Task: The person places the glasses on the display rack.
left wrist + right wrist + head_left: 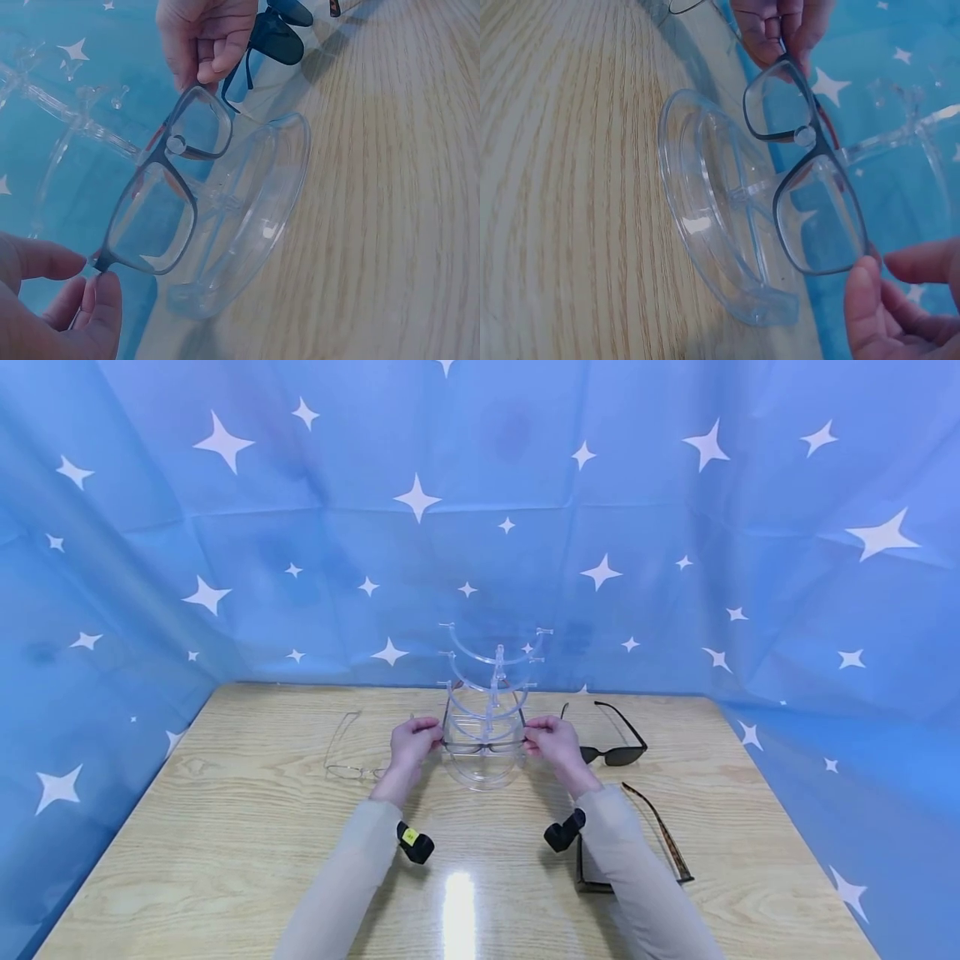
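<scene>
Dark-framed eyeglasses (452,747) stand at the front of a clear tiered eyewear stand (491,702), low down near its base. My left hand (412,745) pinches one outer corner of the frame between thumb and fingers. At the opposite corner my right hand (552,741) pinches the frame too. In the left wrist view the bridge (159,155) lies right at a round clear peg (176,144) of the stand. Its curved base (676,172) rests on the table below the glasses. The temples reach back along both sides of the stand.
Thin-rimmed glasses (347,772) lie on the wooden table (247,827) left of the stand. Dark sunglasses (624,756) are to the right, close behind my right hand. Tortoiseshell-templed glasses (672,847) sit partly hidden under my right sleeve. A blue star-patterned curtain (337,543) hangs behind the table.
</scene>
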Available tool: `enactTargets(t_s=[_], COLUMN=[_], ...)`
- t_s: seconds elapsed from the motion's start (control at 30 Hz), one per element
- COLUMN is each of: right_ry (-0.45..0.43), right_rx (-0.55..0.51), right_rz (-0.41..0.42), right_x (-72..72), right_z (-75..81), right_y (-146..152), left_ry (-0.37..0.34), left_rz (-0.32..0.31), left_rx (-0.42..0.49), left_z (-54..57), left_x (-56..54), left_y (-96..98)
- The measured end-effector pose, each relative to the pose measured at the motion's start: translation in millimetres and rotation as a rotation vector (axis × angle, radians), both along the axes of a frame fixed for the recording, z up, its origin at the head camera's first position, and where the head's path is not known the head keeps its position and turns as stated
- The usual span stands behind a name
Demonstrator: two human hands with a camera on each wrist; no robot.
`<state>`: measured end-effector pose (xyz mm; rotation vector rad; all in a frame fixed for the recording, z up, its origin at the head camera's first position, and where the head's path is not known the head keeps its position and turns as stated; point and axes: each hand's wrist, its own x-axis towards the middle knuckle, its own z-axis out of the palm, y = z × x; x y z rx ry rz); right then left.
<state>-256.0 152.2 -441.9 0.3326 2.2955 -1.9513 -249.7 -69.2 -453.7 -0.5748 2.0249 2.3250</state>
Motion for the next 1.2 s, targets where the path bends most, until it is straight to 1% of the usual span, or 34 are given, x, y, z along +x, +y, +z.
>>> enactTargets(t_s=[0.13, 0.27, 0.4, 0.5, 0.67, 0.77, 1.03, 1.2], right_ry=[0.017, 0.050, 0.063, 0.064, 0.079, 0.096, 0.129, 0.116], right_rx=[0.045, 0.087, 0.103, 0.092, 0.091, 0.094, 0.057, 0.042], right_rz=[-0.002, 0.011, 0.041, 0.061, 0.088, 0.102, 0.130, 0.149], right_x=[4.0, 9.5, 17.2, 22.7, 31.6, 37.1, 47.4, 53.0], right_z=[2.3, 6.3, 9.8, 10.4, 9.5, 8.4, 6.4, 7.9], right_y=[2, 5, 6, 5, 2, -3, -16, -24], left_ry=[0.039, 0.092, 0.113, 0.107, 0.105, 0.104, 0.111, 0.107], left_rz=[0.000, -0.018, -0.029, -0.034, -0.039, -0.040, -0.035, -0.033], left_rx=[-0.008, -0.012, -0.007, -0.018, -0.028, -0.033, -0.072, -0.084], left_z=[5.1, 9.2, 11.0, 11.4, 10.2, 8.2, 2.2, 2.4], left_x=[4.3, 9.3, 15.7, 20.9, 26.6, 30.0, 40.2, 46.8], left_y=[-2.1, -7.9, -15.7, -22.2, -34.4, -42.8, -64.0, -76.1])
